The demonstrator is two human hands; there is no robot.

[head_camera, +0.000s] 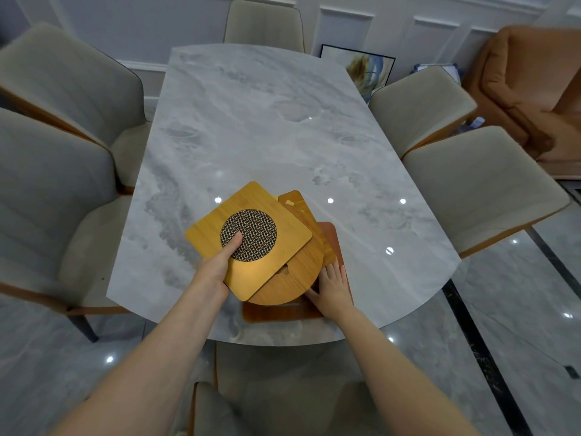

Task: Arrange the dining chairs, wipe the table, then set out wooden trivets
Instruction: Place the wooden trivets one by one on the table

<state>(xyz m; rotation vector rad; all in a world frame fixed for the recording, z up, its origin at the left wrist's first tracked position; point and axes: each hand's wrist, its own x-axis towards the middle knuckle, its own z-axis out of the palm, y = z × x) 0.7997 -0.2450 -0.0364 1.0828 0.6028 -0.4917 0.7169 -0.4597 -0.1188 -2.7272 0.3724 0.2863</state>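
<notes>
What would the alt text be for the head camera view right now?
A person's left hand grips a square bamboo trivet with a woven centre, lifted off a stack of trivets that the right hand steadies on a grey marble table. Beige chairs surround it.

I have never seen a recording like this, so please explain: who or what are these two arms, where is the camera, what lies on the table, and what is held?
There is no machine. A person wears one camera on the head, looking down at their own arms.

The left hand grips a square wooden trivet with a woven round centre, thumb on top.

The right hand rests flat on the stack of other trivets lying on the marble table.

Beige chairs stand around it.
</notes>
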